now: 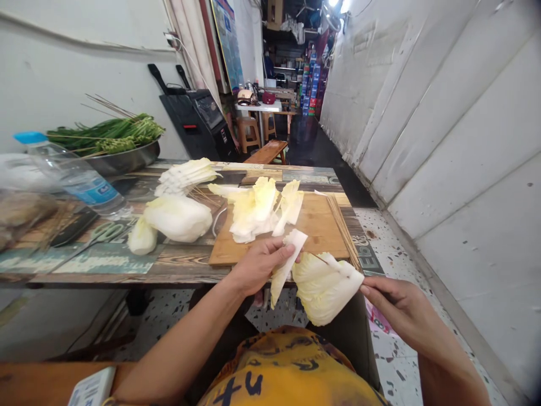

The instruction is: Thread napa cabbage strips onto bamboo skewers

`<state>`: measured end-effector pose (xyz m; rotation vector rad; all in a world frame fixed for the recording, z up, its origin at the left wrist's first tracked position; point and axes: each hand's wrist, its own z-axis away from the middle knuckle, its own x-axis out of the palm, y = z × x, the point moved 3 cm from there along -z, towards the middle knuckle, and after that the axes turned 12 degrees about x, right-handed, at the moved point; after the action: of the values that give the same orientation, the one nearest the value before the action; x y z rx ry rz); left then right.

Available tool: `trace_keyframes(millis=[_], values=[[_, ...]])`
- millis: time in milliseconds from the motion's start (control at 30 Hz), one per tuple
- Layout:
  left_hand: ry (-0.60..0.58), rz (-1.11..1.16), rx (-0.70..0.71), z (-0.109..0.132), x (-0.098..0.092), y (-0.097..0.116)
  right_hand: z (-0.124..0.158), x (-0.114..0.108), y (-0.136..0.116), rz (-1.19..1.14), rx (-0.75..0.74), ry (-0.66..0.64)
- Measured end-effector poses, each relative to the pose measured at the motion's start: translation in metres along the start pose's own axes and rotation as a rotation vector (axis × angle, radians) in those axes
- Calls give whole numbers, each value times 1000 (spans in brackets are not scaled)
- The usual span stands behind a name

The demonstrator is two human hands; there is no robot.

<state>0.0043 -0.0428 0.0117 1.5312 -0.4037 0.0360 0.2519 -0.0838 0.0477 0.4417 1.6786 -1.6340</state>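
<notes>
My left hand (270,256) pinches a pale cabbage leaf piece (295,243) between thumb and fingers, above the table's near edge. Just to the right, yellow-white cabbage leaves (327,287) are threaded on a thin bamboo skewer (318,258), whose tip sticks out toward my left hand. My right hand (391,299) is closed at the skewer's other end, beside the leaves; its grip on the stick is mostly hidden. Loose cut cabbage leaves (256,208) lie on the wooden cutting board (325,225) beyond my hands.
Bamboo skewers (341,228) lie along the board's right side. Left of it are a whole napa cabbage (180,219), a smaller piece (142,237), filled cabbage skewers (186,176), scissors (105,231), a water bottle (91,189) and a metal bowl (127,162) of greens.
</notes>
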Motion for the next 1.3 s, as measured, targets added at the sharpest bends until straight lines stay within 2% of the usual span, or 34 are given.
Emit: trace_keyframes(millis=[433,800,933,1300], values=[[-6,77,-19,3,4,-2,-2,3,-1,-35,10,-34],[-28,34,-31,3,4,-5,0,4,0,-13,-5,-43],[-25,-37,4,4,3,-6,0,4,-2,-12,-16,-47],[-103,-70,-4,7,11,2,3,5,-5,-16,-8,-74]])
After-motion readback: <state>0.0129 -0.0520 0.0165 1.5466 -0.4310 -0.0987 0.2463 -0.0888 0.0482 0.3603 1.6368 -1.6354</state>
